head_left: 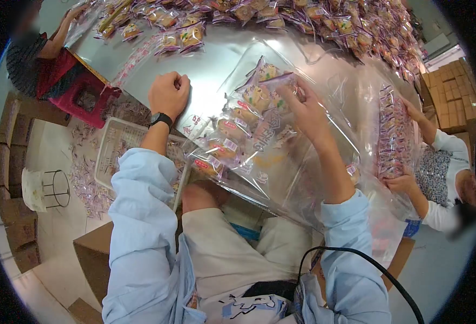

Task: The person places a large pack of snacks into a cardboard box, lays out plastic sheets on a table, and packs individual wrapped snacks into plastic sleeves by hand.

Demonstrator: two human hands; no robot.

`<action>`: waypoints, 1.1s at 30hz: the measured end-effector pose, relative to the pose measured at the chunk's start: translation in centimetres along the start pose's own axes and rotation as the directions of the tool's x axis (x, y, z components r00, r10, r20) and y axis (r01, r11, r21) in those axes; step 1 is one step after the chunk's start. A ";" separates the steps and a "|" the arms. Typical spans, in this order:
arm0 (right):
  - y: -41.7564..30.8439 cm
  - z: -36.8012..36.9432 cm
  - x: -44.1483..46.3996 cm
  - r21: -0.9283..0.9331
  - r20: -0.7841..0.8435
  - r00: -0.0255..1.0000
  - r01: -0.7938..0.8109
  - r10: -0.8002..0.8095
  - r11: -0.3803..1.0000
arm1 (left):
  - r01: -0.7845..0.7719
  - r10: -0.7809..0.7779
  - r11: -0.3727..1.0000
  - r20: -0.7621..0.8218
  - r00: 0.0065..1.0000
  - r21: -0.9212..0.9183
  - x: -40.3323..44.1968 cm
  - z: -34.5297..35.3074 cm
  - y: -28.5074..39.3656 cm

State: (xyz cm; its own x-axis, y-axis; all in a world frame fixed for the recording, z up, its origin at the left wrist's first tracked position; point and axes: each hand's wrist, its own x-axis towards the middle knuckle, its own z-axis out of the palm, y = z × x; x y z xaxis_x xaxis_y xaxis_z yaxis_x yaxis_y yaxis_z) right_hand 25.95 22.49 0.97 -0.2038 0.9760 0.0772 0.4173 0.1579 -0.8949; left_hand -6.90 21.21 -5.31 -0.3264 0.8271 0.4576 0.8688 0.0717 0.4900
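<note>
My left hand (169,96), with a dark watch on its wrist, rests on the metal table (205,73) with its fingers curled; what it holds, if anything, is hidden. My right hand (304,108) pinches a small wrapped pastry (279,81) near the top of a large clear printed bag (270,132). Inside or under the bag's film, a slanting row of wrapped pastries (232,129) runs from the right hand down to the table's front edge.
Wrapped pastries (335,21) are heaped along the table's far side. A person (437,156) at right holds a filled bag (392,132). Another person (38,59) is at upper left, by a red stool (84,100). A white crate (107,146) stands below the table.
</note>
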 end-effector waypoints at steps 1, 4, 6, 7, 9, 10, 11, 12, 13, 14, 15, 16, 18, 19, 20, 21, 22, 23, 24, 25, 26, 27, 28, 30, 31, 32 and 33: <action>0.0 0.1 0.3 -0.067 -0.023 0.999 0.030 -0.031 0.997 | -0.007 0.007 1.000 0.000 1.000 0.000 0.1 0.1 -0.1; 0.1 0.3 0.5 -0.163 -0.017 0.983 0.179 -0.184 0.970 | 0.012 -0.011 1.000 0.013 1.000 -0.017 0.2 0.0 -0.1; 0.0 0.2 0.0 -0.126 0.028 0.978 0.209 -0.207 0.970 | 0.030 -0.030 0.999 0.029 0.999 -0.023 0.1 0.1 -0.1; -0.8 0.1 -0.4 -0.074 0.056 0.982 0.182 -0.178 0.981 | 0.032 -0.032 0.999 0.033 0.999 -0.017 0.2 0.1 -0.1; -0.6 -0.1 -0.4 0.031 0.070 0.985 0.153 -0.155 0.988 | 0.020 -0.020 1.000 0.028 0.999 -0.020 0.2 0.1 0.0; 0.0 -0.1 0.2 0.083 0.060 0.986 0.152 -0.157 0.985 | 0.012 -0.011 1.000 0.022 1.000 -0.027 0.3 0.2 -0.1; 0.7 -0.1 0.4 0.133 0.052 0.987 0.147 -0.155 0.980 | 0.005 -0.004 0.999 0.019 1.000 -0.036 0.2 0.2 -0.3; 1.4 0.0 0.4 0.085 0.073 0.985 0.147 -0.154 0.985 | 0.018 -0.017 0.999 0.021 1.000 -0.031 0.1 0.3 -0.4; 1.4 0.2 0.3 0.036 0.093 0.984 0.148 -0.151 0.988 | 0.030 -0.029 0.999 0.023 0.999 -0.028 0.1 0.4 -0.4; 1.4 0.3 0.2 -0.014 0.111 0.983 0.151 -0.148 0.988 | 0.040 -0.040 0.999 0.024 0.999 -0.027 0.1 0.5 -0.3; 1.4 0.5 0.1 -0.065 0.127 0.981 0.153 -0.144 0.986 | 0.044 -0.043 0.999 0.029 0.999 -0.024 0.0 0.6 -0.2; 1.5 0.9 0.0 -0.081 0.122 0.985 0.131 -0.121 0.988 | 0.045 -0.045 0.999 0.033 0.998 -0.020 0.1 0.4 -0.1; 1.7 2.1 0.1 -0.107 0.112 0.991 0.089 -0.077 0.990 | 0.024 -0.023 1.000 0.013 1.000 -0.018 0.3 0.3 0.0; 1.7 2.5 0.1 -0.171 0.080 0.992 0.111 -0.099 0.979 | 0.003 -0.003 1.000 -0.010 1.000 -0.020 0.2 0.4 -0.1; 1.7 2.9 -0.1 -0.236 0.051 0.992 0.128 -0.119 0.963 | -0.016 0.016 1.000 -0.032 0.999 -0.021 0.2 0.5 -0.2; 1.8 3.2 -0.4 -0.302 0.025 0.990 0.137 -0.136 0.943 | -0.010 0.010 1.000 -0.018 1.000 -0.021 0.1 0.5 -0.4; 1.9 3.4 -0.7 -0.282 0.015 0.988 0.150 -0.152 0.948 | -0.007 0.007 1.000 -0.008 1.000 -0.023 0.1 0.3 -0.2; 2.1 3.5 -0.9 -0.263 0.004 0.986 0.162 -0.167 0.951 | -0.004 0.004 1.000 0.004 1.000 -0.027 0.2 0.2 -0.1; 2.3 3.7 -1.0 -0.245 -0.008 0.983 0.175 -0.182 0.954 | -0.003 0.003 1.000 0.008 1.000 -0.020 0.2 0.3 -0.1; 2.3 3.7 -0.8 -0.043 0.032 0.987 0.159 -0.158 0.986 | -0.002 0.002 1.000 0.010 1.000 -0.012 0.2 0.4 -0.1; 2.3 3.6 -0.8 -0.061 0.033 0.986 0.163 -0.161 0.985 | 0.000 0.000 1.000 0.012 1.000 -0.003 0.3 0.4 -0.3; 2.2 3.3 -1.0 -0.079 0.034 0.986 0.166 -0.164 0.983 | -0.002 0.003 1.000 0.009 1.000 -0.004 0.3 0.4 -0.3; 1.8 3.1 -1.1 -0.098 0.035 0.985 0.169 -0.166 0.981 | -0.005 0.005 1.000 0.006 1.000 -0.006 0.3 0.5 -0.4; 1.1 3.2 -1.2 0.119 0.049 0.999 0.009 -0.015 0.993 | -0.002 0.002 1.000 0.006 1.000 -0.007 0.3 0.6 -0.3; 0.9 3.5 -1.2 0.224 0.068 0.996 -0.071 0.058 0.972 | 0.003 -0.003 1.000 0.008 1.000 -0.004 0.3 0.6 -0.3; 1.0 3.8 -1.1 0.170 -0.024 0.999 0.028 -0.024 0.985 | 0.008 -0.008 1.000 0.010 1.000 -0.001 0.4 0.6 -0.2; 1.3 4.2 -0.6 0.107 -0.110 0.988 0.121 -0.109 0.987 | 0.006 -0.006 1.000 0.006 1.000 -0.005 0.4 0.6 -0.2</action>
State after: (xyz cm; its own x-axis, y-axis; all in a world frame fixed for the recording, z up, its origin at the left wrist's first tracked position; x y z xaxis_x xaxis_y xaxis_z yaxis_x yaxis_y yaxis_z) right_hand 22.86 21.44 -2.06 -0.1492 0.9634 0.2227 0.2919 0.2581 -0.9210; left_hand -6.95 21.87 -5.67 -0.3296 0.8299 0.4502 0.8649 0.0743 0.4964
